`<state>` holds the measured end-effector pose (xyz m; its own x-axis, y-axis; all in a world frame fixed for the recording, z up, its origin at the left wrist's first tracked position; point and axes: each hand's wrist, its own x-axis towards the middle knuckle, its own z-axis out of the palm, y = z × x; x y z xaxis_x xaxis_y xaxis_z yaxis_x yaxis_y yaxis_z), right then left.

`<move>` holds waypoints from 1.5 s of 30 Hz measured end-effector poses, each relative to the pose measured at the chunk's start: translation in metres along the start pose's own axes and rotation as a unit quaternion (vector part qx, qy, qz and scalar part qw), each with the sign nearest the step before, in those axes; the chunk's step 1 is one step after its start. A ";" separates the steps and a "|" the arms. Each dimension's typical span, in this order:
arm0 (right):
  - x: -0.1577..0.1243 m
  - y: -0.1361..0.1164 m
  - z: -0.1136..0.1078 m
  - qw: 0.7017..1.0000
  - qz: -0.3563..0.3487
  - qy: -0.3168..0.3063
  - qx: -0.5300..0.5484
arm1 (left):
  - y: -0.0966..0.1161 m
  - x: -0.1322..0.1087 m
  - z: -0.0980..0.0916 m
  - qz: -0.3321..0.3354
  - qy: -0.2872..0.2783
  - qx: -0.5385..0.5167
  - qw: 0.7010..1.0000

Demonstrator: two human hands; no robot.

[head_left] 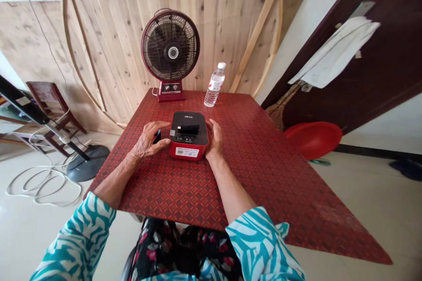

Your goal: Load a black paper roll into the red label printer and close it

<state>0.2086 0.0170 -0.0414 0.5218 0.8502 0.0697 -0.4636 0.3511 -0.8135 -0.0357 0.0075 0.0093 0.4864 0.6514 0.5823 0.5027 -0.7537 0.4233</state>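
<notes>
A red box with a black lid (185,151) sits on the table in front of me, a white label with printing on its near side. On top of it lies a small black cylinder-like item (189,129), its kind not clear. Against the box's right side rests my right hand (215,139), its fingers cupped along that wall. My left hand (150,141) is at the left side, thumb and forefinger stretched apart with their tips at the box's edge. A small dark object (158,135) shows in the gap between them, mostly hidden.
A red patterned table (263,171) carries a dark red fan (171,92) and a water bottle (215,85) at the back. A round wooden board (211,17) leans behind. Left are a stand base (87,164), cables and a chair (49,105); right, a red basin (313,140).
</notes>
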 end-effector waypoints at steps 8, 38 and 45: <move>-0.007 -0.005 0.003 0.999 -0.020 -0.029 -0.008 | -0.007 0.002 0.007 0.048 0.011 0.068 0.996; -0.009 0.004 -0.005 0.998 -0.002 -0.009 -0.057 | 0.000 0.003 0.007 0.055 0.003 0.072 0.996; -0.003 0.012 -0.006 0.996 -0.021 -0.007 -0.084 | 0.008 0.001 -0.001 0.063 0.015 0.053 0.997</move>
<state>0.2058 0.0168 -0.0544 0.5280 0.8416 0.1136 -0.3143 0.3179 -0.8945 -0.0319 0.0021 0.0137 0.5302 0.5481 0.6469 0.5116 -0.8153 0.2714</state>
